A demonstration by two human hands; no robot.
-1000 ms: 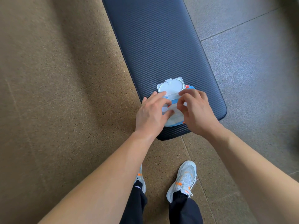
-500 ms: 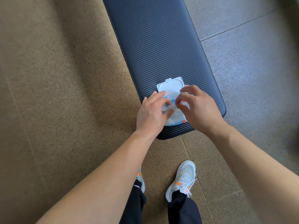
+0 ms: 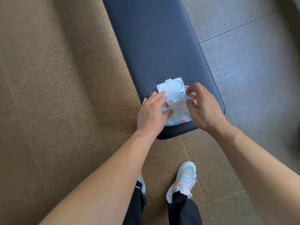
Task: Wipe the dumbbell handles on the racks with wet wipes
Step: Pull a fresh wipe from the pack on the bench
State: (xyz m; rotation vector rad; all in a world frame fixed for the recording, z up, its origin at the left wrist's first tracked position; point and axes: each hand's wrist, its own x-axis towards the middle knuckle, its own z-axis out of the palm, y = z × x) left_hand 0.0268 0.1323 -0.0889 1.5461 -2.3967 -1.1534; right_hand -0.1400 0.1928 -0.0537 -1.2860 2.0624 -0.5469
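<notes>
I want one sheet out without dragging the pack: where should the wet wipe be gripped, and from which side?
Pinch the wet wipe at its loose crumpled end raised over the pack, coming from above on the right, as the right hand does. The open lid blocks the far side and the left hand presses the pack's left part.

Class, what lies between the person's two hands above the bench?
In the head view, a wet wipe spans the gap between left hand and right hand, above the open wipes pack.
</notes>
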